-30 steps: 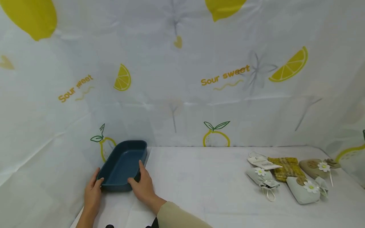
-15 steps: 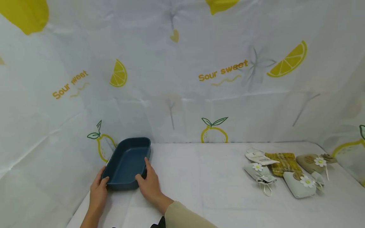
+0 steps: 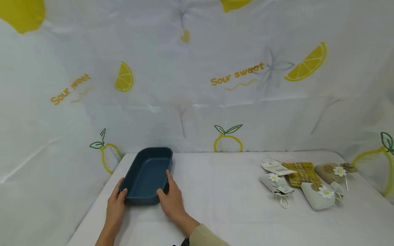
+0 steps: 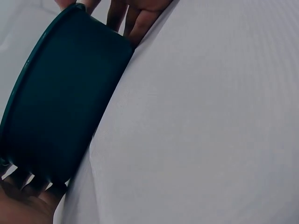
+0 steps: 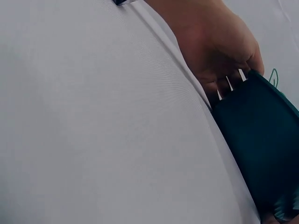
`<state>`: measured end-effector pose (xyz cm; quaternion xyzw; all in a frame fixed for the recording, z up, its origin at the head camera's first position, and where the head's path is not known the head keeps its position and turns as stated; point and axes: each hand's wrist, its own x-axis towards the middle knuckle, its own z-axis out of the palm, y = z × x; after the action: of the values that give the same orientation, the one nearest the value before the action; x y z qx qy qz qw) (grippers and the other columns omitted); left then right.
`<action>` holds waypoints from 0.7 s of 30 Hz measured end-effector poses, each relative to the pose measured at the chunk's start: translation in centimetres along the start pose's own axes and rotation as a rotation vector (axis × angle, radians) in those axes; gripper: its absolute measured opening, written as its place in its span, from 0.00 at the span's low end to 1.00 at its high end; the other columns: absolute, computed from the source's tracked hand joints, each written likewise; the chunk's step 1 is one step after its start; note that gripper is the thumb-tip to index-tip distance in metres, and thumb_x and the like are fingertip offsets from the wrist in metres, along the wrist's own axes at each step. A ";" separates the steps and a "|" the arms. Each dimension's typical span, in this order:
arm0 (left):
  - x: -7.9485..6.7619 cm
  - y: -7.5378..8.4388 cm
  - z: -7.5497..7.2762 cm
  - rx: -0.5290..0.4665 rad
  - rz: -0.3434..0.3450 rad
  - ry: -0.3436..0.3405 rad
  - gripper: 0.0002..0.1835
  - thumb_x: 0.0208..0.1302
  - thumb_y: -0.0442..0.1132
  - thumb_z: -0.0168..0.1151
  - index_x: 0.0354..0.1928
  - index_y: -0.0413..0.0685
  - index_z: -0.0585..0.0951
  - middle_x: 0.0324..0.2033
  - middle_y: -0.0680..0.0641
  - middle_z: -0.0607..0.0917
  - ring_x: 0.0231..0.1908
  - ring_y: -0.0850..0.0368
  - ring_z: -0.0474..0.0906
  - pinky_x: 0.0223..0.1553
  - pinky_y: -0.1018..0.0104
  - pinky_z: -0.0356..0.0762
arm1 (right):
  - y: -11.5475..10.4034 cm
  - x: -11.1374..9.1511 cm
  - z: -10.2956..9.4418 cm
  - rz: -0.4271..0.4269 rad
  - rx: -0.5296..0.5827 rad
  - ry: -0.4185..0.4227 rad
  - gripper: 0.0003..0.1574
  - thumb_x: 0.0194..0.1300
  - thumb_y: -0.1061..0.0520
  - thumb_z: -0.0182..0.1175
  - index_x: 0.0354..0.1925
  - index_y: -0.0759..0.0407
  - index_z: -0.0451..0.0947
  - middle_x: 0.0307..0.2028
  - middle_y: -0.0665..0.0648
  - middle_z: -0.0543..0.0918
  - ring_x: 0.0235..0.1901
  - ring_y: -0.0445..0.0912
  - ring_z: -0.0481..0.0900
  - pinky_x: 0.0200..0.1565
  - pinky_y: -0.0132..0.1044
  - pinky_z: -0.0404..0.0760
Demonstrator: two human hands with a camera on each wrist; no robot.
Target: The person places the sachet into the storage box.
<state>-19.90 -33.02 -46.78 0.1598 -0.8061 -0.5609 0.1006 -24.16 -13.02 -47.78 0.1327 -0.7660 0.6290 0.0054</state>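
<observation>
Smooth plastic look against soft, matt cloth.
Shows an even, low sheen on the dark blue tray (image 3: pixel 147 179), brighter along the rim (plastic, by the look of it); a fine, matt weave in the white table cover (image 3: pixel 234 201); creases and faint gloss on the lemon-printed backdrop (image 3: pixel 172 85); coarse, rough fabric in the mustard pouch (image 3: pixel 303 173); smoother, dull cloth in the front pale pouch (image 3: pixel 315 198); matt cloth on the beige sleeve (image 3: pixel 207 235).

Dark-blue, round-cornered tray (image 3: pixel 147 177), open side up, toward the white table's (image 3: pixel 221 198) left side
</observation>
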 end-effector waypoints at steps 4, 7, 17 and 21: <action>-0.4 0.5 0.9 -0.017 0.004 -0.025 0.32 0.82 0.52 0.38 0.82 0.57 0.47 0.81 0.48 0.47 0.81 0.42 0.41 0.78 0.42 0.47 | 0.3 -0.4 -1.1 0.005 -0.034 0.002 0.48 0.64 0.54 0.54 0.80 0.45 0.52 0.77 0.52 0.62 0.77 0.52 0.61 0.74 0.58 0.64; -0.8 0.9 1.7 -0.020 0.018 -0.042 0.32 0.82 0.52 0.39 0.82 0.57 0.47 0.81 0.47 0.47 0.81 0.42 0.41 0.79 0.41 0.46 | 0.6 -0.7 -2.2 0.019 -0.042 0.003 0.48 0.64 0.54 0.54 0.80 0.44 0.51 0.78 0.51 0.61 0.77 0.51 0.60 0.74 0.57 0.64; -2.1 2.1 6.5 0.094 0.157 0.094 0.28 0.81 0.44 0.40 0.79 0.50 0.59 0.77 0.39 0.60 0.78 0.38 0.54 0.76 0.39 0.55 | 1.5 -1.7 -6.2 -0.009 -0.079 0.035 0.48 0.65 0.55 0.53 0.81 0.47 0.51 0.78 0.54 0.61 0.77 0.54 0.60 0.70 0.58 0.69; -2.6 2.6 8.3 0.070 0.188 0.108 0.28 0.80 0.41 0.41 0.78 0.48 0.62 0.76 0.39 0.63 0.77 0.38 0.56 0.75 0.40 0.57 | 1.8 -2.2 -8.0 -0.026 -0.084 0.042 0.48 0.66 0.56 0.54 0.80 0.48 0.52 0.78 0.56 0.61 0.76 0.54 0.62 0.67 0.56 0.72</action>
<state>-20.66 -23.97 -47.22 0.1171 -0.8300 -0.5110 0.1904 -23.69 -4.57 -48.21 0.1290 -0.7897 0.5988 0.0355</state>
